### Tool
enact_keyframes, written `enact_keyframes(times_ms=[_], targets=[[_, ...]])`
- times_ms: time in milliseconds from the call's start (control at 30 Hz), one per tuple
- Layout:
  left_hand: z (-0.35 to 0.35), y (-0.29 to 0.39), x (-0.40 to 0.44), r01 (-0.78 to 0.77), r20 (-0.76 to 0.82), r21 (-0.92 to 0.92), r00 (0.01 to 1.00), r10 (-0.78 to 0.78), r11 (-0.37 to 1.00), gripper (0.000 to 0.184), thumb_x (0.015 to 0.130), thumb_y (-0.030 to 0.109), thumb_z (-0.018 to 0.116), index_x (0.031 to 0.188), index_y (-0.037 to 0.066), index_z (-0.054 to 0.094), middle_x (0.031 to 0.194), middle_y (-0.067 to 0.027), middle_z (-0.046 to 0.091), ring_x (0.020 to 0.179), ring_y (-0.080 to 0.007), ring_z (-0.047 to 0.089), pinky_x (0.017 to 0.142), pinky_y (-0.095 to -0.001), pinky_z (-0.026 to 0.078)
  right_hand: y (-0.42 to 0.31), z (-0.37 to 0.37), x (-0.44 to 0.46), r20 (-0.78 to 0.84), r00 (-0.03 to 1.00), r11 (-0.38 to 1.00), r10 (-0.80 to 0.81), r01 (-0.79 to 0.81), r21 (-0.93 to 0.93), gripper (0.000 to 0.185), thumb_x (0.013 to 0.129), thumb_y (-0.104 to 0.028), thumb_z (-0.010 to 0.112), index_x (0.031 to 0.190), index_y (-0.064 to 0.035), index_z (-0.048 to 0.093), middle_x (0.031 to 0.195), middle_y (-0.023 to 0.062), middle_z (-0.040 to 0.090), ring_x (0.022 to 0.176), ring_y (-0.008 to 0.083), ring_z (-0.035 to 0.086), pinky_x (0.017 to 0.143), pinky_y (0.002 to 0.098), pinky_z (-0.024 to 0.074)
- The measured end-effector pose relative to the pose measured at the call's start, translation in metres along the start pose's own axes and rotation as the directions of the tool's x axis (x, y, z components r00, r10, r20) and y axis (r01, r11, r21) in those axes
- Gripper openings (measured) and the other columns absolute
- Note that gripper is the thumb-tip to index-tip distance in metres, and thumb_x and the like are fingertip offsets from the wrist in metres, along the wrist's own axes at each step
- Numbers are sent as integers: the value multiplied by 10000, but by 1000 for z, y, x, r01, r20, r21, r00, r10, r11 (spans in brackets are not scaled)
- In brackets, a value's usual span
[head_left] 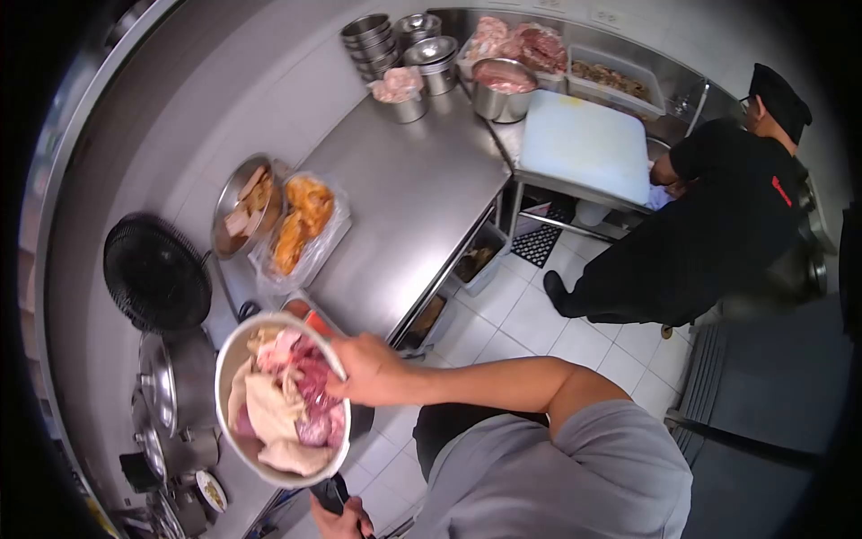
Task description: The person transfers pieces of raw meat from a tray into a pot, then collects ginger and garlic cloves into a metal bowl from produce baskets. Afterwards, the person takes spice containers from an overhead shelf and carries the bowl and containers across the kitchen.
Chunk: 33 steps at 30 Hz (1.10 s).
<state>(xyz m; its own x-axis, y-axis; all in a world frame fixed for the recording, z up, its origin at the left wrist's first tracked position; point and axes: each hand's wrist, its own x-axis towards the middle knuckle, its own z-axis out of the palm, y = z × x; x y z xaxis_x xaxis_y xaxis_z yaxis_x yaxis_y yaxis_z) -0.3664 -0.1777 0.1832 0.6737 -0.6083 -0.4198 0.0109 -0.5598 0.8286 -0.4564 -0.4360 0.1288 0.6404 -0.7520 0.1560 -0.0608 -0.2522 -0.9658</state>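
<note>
My right hand (370,368) grips the rim of a round white tub (224,422), which is tilted so its inside faces me. Raw meat (310,373) and pale pieces of skin or fat (269,409) fill the tub. A red-orange piece (316,323) shows by the fingers of that hand; I cannot make out what it is. Below the tub, at the bottom edge, my left hand (341,521) is closed round a black handle (330,492). The tub hides what the handle belongs to.
A steel counter (404,198) bears a bag of orange-coated meat (303,225) and a steel bowl of pieces (247,207). A black fan (157,269) and lidded pots (180,377) stand left. A co-worker in black (709,207) bends beside a white cutting board (584,144).
</note>
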Motion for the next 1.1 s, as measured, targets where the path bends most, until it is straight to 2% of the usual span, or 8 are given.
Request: enact_keyframes(times_ms=[33,100,467,633,833,933,1033,1100], targets=[[7,16,15,87,118,220,986,-115,972,296,913,210,625,1130,48,506,638,-18,558,500,-106,504,421,-256,377,3,-25,2,-17,997,997,80,-79,5,238,723,-192,690,792,20,606,679,217,627,671,383,657,634,420,527],[47,12,61,-36,229,-98,972,58,995,436,763,-53,577,1167,-37,415,552,-49,478,329,-144,445,310,-276,347,21,-70,6,-144,983,990,117,-128,-67,258,715,-206,671,814,30,632,696,243,631,707,420,647,680,466,528],[265,89,260,-57,739,-44,670,71,997,440,805,-19,623,1181,-72,399,574,-41,511,381,-111,490,345,-261,376,149,-263,60,-594,725,794,349,-565,-224,318,712,-291,692,702,10,590,653,200,616,653,384,638,627,423,506],[329,92,321,-76,774,-1,631,49,997,554,827,39,638,1279,-69,337,655,-82,564,409,-135,540,360,-281,441,236,-304,85,-576,668,806,472,-591,-26,247,794,-155,680,654,-33,517,578,65,566,570,108,595,520,290,456],[388,97,361,-188,736,-23,662,144,982,705,776,53,646,1353,-105,273,567,-122,575,434,-210,608,419,-339,497,266,-339,117,-644,693,926,325,-372,66,149,819,-125,657,767,-31,554,657,-1,522,603,73,437,535,270,389],[389,105,362,-123,719,-105,677,161,987,734,811,83,675,1398,-36,249,872,-177,626,490,-200,618,400,-311,495,309,-374,127,-536,753,769,381,-580,-268,237,864,-224,634,918,4,597,785,69,589,693,152,537,600,322,450],[417,98,345,7,760,-211,630,160,977,1008,796,422,748,1465,-46,157,1385,-303,391,814,-297,666,644,-367,548,271,-387,116,-575,706,861,414,-509,-5,355,905,-366,650,1040,-39,623,1025,106,620,877,195,605,704,293,519],[406,93,346,-425,630,15,707,322,905,959,825,466,713,1446,-49,195,1310,-273,466,923,-314,647,748,-372,535,285,-400,115,-657,742,779,-137,-329,-534,308,917,-275,659,1081,-28,574,1000,88,624,877,173,601,705,277,523]])
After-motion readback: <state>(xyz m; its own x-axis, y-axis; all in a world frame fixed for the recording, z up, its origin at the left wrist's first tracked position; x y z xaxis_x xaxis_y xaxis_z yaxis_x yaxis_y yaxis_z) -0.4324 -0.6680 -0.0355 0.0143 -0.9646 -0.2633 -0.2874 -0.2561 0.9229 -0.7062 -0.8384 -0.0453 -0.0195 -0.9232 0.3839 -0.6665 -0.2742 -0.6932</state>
